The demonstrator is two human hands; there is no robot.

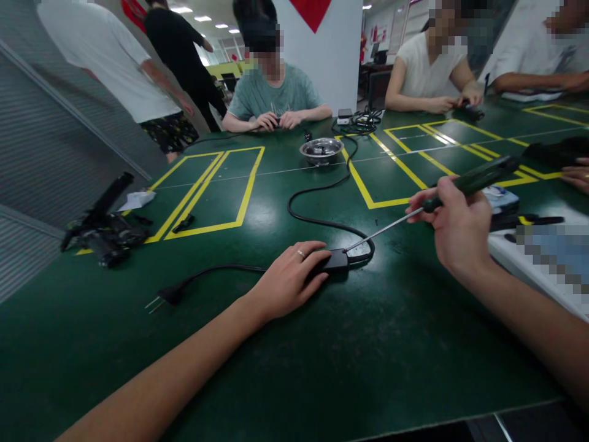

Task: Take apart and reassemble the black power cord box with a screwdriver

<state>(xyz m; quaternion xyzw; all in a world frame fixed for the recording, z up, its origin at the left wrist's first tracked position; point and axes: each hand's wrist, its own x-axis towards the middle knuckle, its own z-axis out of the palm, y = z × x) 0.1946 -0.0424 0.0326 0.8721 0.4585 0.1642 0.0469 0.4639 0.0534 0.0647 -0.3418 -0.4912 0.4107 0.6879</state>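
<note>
My left hand (294,276) grips a small black power adapter (337,261) against the green table, fingers over its top and thumb along the near side. A ring is on one finger. From the adapter's left end a cord leads to a black two-pin plug (171,294); a thicker black cable (322,222) loops away from its right end. In my right hand (460,227) is a screwdriver (483,177) with a dark green handle, held at a slant. Its thin shaft points down left, and the tip meets the adapter's top near the right end.
A metal bowl (321,151) with small parts stands ahead. Black equipment (108,230) lies at left, near a small black piece (184,223). Coiled cable (363,121) sits farther back. Pliers-like handles (534,221) rest at right beside a white object. Several people are around the table.
</note>
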